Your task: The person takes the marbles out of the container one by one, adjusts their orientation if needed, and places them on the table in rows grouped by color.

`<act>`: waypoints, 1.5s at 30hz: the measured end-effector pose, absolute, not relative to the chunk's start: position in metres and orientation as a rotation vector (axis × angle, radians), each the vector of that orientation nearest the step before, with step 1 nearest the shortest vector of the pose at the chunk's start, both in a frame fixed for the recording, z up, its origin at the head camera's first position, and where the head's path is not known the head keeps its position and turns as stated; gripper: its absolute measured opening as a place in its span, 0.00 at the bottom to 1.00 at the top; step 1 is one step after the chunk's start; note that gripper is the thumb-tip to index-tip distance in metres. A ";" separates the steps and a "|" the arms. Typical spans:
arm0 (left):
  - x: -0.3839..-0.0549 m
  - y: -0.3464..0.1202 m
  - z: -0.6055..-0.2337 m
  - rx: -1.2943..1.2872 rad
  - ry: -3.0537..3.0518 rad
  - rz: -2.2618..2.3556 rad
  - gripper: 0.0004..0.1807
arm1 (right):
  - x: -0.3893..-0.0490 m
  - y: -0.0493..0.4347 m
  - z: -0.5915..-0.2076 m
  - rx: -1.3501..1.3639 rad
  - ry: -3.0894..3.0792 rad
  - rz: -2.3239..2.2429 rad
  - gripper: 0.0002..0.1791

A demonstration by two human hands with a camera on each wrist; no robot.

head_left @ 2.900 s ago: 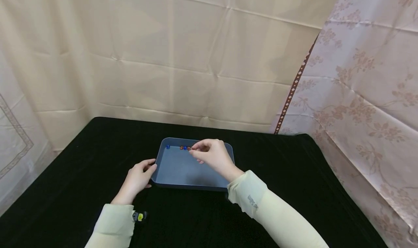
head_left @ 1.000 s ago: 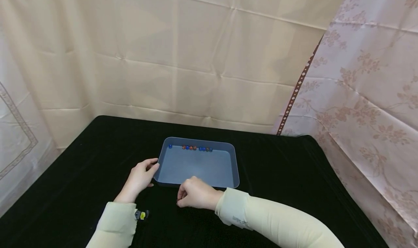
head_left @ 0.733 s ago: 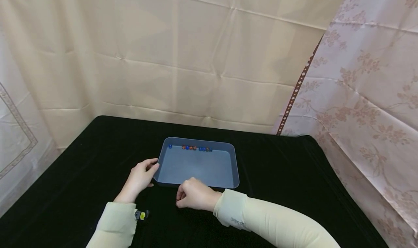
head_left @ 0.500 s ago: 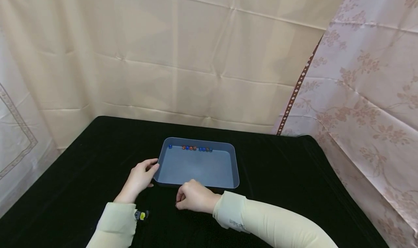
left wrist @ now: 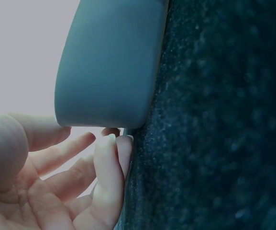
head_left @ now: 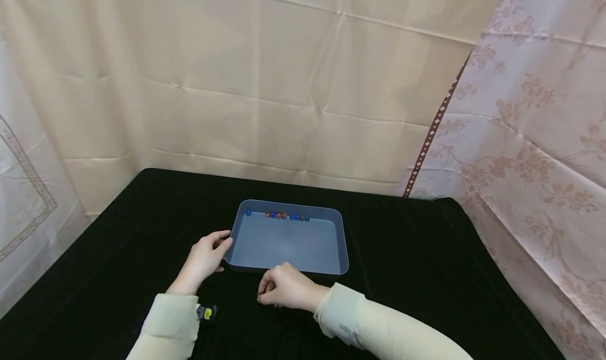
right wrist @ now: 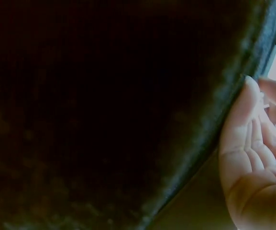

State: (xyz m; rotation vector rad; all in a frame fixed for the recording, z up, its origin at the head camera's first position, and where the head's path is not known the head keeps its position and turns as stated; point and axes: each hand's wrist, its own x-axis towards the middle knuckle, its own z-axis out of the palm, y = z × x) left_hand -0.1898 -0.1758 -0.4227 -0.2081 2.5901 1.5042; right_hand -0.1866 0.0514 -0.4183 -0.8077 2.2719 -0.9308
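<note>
A blue-grey tray (head_left: 286,249) lies on the black-covered table in the head view. Along its far side sits a row of small shiny round beads, with a lone blue bead (head_left: 248,213) at the far left, an orange bead (head_left: 268,214) starting one group and a blue bead (head_left: 292,217) the other. My left hand (head_left: 203,256) touches the tray's left side, thumb at its wall and the other fingers loosely bent beside it. In front of the tray, my right hand (head_left: 286,288) pinches a small reddish bead (head_left: 259,297), mostly hidden by the fingertips, close over the cloth.
Black cloth (head_left: 402,265) covers the table all round the tray. A beige curtain (head_left: 284,86) hangs behind, and a flowered curtain (head_left: 530,165) closes the right side. A small black and yellow-green device (head_left: 206,312) sits at the left cuff.
My right hand has come from the bead row down to the cloth before the tray, then hardly moved, with a reddish bit now showing at its fingertips. The left hand keeps its place.
</note>
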 end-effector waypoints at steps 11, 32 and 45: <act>-0.189 -0.176 -0.423 -0.213 2.594 1.503 0.26 | -0.186 0.053 -0.418 -0.809 2.232 -0.966 0.02; -0.189 -0.176 -0.422 -0.207 2.583 1.500 0.26 | -0.184 0.054 -0.416 -0.777 2.294 -0.987 0.06; -0.190 -0.176 -0.422 -0.207 2.582 1.503 0.27 | -0.184 0.058 -0.408 -0.772 2.252 -1.120 0.04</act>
